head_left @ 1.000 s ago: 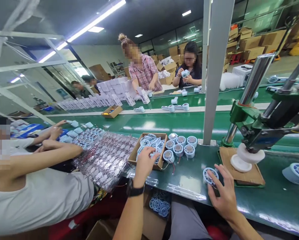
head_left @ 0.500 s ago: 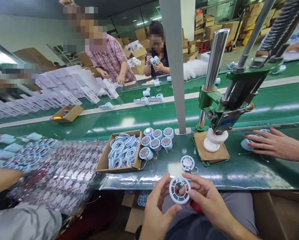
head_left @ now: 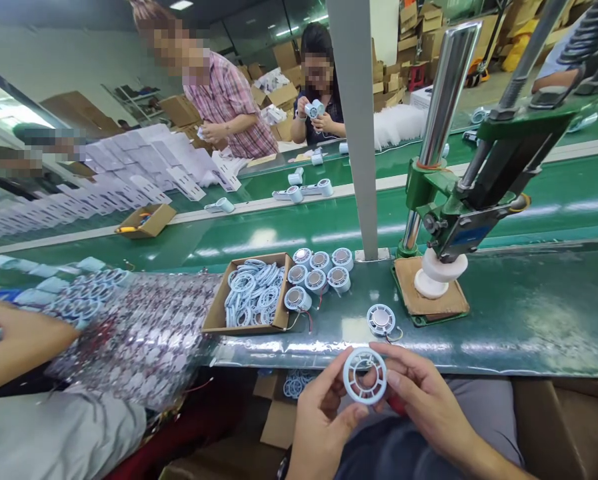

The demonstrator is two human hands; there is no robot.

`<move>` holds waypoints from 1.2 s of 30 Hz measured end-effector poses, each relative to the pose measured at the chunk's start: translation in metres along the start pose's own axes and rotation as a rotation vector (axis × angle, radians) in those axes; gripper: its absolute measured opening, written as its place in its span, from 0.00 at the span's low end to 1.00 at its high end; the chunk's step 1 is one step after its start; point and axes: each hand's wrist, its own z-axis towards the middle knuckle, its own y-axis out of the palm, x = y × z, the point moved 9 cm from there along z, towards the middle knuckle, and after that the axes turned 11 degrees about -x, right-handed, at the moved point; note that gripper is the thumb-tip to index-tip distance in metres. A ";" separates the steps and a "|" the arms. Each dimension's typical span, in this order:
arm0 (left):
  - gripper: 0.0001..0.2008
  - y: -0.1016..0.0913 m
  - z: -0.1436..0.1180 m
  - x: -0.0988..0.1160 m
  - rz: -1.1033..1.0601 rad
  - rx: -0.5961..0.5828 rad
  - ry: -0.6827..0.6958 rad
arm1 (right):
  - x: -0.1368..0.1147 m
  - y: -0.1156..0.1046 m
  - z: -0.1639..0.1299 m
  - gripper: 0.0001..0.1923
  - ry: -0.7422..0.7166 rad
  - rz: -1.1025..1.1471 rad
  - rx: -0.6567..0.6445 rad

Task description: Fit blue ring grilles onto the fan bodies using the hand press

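Ring (head_left: pixel 364 376) between both hands' fingers (head_left: pixel 349 417)

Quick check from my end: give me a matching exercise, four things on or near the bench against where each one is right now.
Things:
1. white ring
2. cardboard box
3. single round part
4. press

Places:
A. alone on the green bench, just beyond the hands
B. on a cardboard pad, right of the grey post
C. held between both hands, below the bench edge
D. left of the cluster of round parts, full of white rings

Pairs: 1-C, 2-D, 3-A, 4-B
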 end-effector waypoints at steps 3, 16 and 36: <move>0.34 0.000 -0.001 -0.004 -0.017 -0.013 -0.027 | 0.000 -0.001 -0.001 0.20 -0.001 0.000 0.005; 0.33 -0.003 -0.007 0.000 -0.048 0.105 -0.040 | 0.000 0.001 -0.002 0.22 0.017 -0.039 0.010; 0.32 0.004 -0.007 -0.004 -0.203 0.081 -0.051 | -0.002 0.005 -0.004 0.19 0.001 -0.027 -0.033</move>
